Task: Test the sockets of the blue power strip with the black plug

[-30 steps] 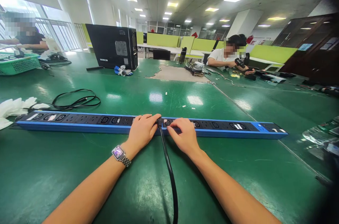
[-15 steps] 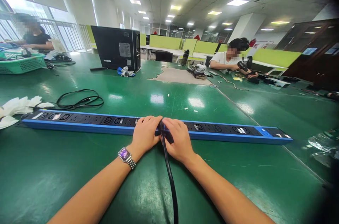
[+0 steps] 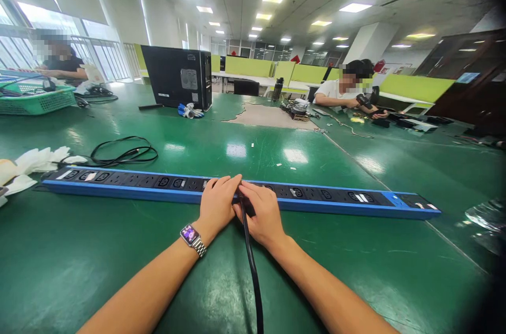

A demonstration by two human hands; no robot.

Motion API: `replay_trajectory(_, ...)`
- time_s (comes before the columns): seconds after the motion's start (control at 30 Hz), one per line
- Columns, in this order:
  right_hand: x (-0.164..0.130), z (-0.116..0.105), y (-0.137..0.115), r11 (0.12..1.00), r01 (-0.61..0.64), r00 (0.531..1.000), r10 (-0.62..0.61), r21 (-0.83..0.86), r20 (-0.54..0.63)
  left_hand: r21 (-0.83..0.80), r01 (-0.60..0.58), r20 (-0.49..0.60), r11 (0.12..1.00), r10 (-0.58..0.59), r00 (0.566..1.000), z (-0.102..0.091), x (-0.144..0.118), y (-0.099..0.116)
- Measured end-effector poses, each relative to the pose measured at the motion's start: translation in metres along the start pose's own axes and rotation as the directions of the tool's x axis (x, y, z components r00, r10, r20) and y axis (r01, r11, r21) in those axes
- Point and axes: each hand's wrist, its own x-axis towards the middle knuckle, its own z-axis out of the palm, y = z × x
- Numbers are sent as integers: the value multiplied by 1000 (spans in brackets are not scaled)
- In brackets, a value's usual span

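Note:
A long blue and black power strip (image 3: 340,207) with rows of sockets lies across the green table in front of me. My left hand (image 3: 217,202), wearing a watch, is closed over the strip's middle, fingers on its top. Beside it, my right hand (image 3: 261,213) is closed round the plug end of a thick black power cord (image 3: 252,265), at the strip's middle sockets. The plug is mostly hidden by my fingers, so I cannot tell how far it sits in a socket. From there the cord runs down toward me.
A coiled black cable (image 3: 124,150) and white gloves (image 3: 43,161) lie behind the strip's left end. Farther back stand a black computer case (image 3: 177,78) and a green basket (image 3: 35,99). Clear plastic (image 3: 488,215) lies at right. Two people sit beyond.
My right hand's fingers have drawn in closer round the plug, toward my left hand. The whole view has shifted slightly; the strip stays under my hands.

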Motion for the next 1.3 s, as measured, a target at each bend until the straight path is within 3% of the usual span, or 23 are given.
replay_trajectory(0.1, 3, 6, 3, 989, -139, 989, 142, 55, -51, 38, 32, -18, 999, -32, 999, 1, 0, 1)
replay_trajectory(0.2, 10, 14, 3, 958, -288, 956, 286, -18, -63, 37, 41, -20, 998, -41, 999, 1, 2, 1)
replay_trajectory(0.3, 17, 20, 0, 932, -339, 941, 336, -124, -50, 42, 46, -30, 998, -45, 999, 2, 3, 0)
replay_trajectory(0.4, 19, 22, -1, 926, -354, 935, 353, -129, -32, 39, 45, -26, 998, -44, 999, 3, 3, 0)
replay_trajectory(0.5, 21, 21, -2, 918, -395, 918, 394, -32, -40, 29, 46, -17, 999, -46, 999, 2, 3, 0)
replay_trajectory(0.67, 26, 12, 0, 823, -483, 819, 545, 298, -180, 31, 83, 21, 996, -84, 996, 0, 5, 1)
replay_trajectory(0.87, 13, -27, 47, 905, -412, 879, 425, 105, -217, 40, 69, 45, 997, -70, 996, -3, 5, 2)
replay_trajectory(1.03, -5, -57, 91, 814, -581, 800, 568, -14, -192, 43, 66, 59, 997, -68, 996, -3, 4, 1)
replay_trajectory(1.1, -7, -60, 96, 797, -595, 802, 580, -100, -144, 45, 68, 62, 997, -71, 996, -3, 4, 0)
replay_trajectory(1.3, -2, -61, 88, 879, -443, 896, 442, -178, -44, 39, 63, 64, 997, -65, 996, -3, 4, 1)
